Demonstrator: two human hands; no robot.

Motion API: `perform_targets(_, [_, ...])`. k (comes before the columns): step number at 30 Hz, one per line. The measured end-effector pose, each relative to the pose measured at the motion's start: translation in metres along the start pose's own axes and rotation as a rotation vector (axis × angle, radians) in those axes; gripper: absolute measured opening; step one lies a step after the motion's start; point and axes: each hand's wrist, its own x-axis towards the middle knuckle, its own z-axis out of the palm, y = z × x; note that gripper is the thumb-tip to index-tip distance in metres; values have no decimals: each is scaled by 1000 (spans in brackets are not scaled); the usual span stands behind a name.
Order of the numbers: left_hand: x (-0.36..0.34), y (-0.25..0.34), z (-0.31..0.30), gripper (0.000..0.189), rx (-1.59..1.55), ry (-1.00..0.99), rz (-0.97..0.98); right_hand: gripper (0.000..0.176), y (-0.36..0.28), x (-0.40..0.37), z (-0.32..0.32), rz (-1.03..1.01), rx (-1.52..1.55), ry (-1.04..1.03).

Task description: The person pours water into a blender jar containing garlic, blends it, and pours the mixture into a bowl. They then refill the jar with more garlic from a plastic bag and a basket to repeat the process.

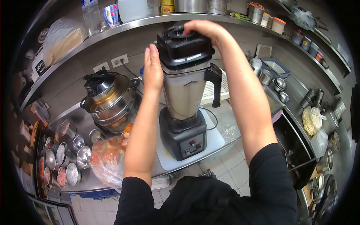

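A blender jar (183,92) holding a pale, cloudy mixture stands upright on its dark base (183,135), which rests on a white board (217,138). On top of the jar sits a black lid (183,47). My right hand (204,30) is on the lid's top, its fingers curled at the central part. My left hand (153,69) lies against the left side of the jar and lid, palm inward, fingers stretched up. The jar's black handle (214,84) points right, and neither hand is on it.
To the left are a metal cooker (110,101), a plastic bag of orange food (108,159) and several metal bowls (83,156). A loaded shelf (150,21) runs along the wall. A stove (296,150) and a bag of pale pieces (311,120) are at the right.
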Motion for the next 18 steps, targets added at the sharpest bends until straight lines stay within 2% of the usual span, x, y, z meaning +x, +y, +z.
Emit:
perform_targets(1, [1,11,2,80,114,44,58,22,-13,-8,-5,1,53,-36])
perform_targets(3, [2,35,7,78,338,128,173,23,-34,-29,-18,20,69,37])
perform_targets(5, [2,53,13,77,551,199,284,26,-19,-2,-51,5,20,78])
perform_targets(6, [-2,56,10,77,540,180,267,16,-19,-30,-63,27,83,85])
perform_targets(7, [-13,59,0,75,464,136,270,11,-8,-38,-72,40,185,179])
perform_targets(9, [-42,59,-25,74,308,57,262,11,35,-44,-113,76,147,199])
perform_targets(10, [-63,59,-36,75,282,-15,209,15,66,-50,-130,74,201,256])
perform_targets(11, [-89,59,-49,76,256,-82,159,26,70,-90,-124,71,47,351])
perform_targets(12, [-118,49,-68,78,225,-203,123,24,112,-88,-146,145,126,315])
perform_targets(13, [-146,36,-85,80,196,-324,91,22,141,-107,-142,88,113,387])
perform_targets(14, [-170,29,-93,85,199,-517,48,22,187,-117,-151,86,85,368])
perform_targets(15, [-199,13,-110,84,208,-595,-116,25,219,-138,-142,209,142,372])
perform_targets(16, [-227,-6,-122,80,140,-688,-300,33,290,-142,-152,143,-1,353])
perform_targets(17, [-248,-22,-123,69,66,-781,-488,44,348,-153,-138,199,6,464])
perform_targets(18, [-274,-45,-124,63,22,-725,-675,53,386,-168,-122,285,-4,431])
